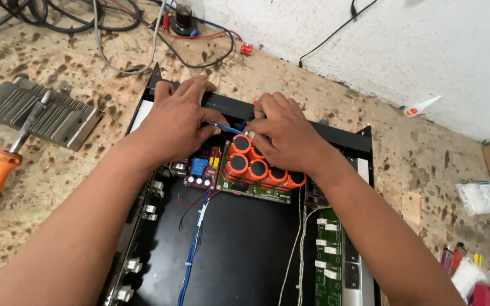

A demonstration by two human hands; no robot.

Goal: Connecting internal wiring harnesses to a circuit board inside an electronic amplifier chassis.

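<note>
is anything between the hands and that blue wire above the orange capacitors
Nothing visible does. The left hand and right hand both meet at the blue wire, fingertips pinching it just above the orange capacitors inside the open black chassis. The capacitors sit right under the right hand, close below the wire.

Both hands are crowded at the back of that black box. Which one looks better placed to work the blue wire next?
Probably the left hand: its fingertips already pinch the blue wire above the orange capacitors. The right hand rests on those capacitors, beside the wire.
</note>
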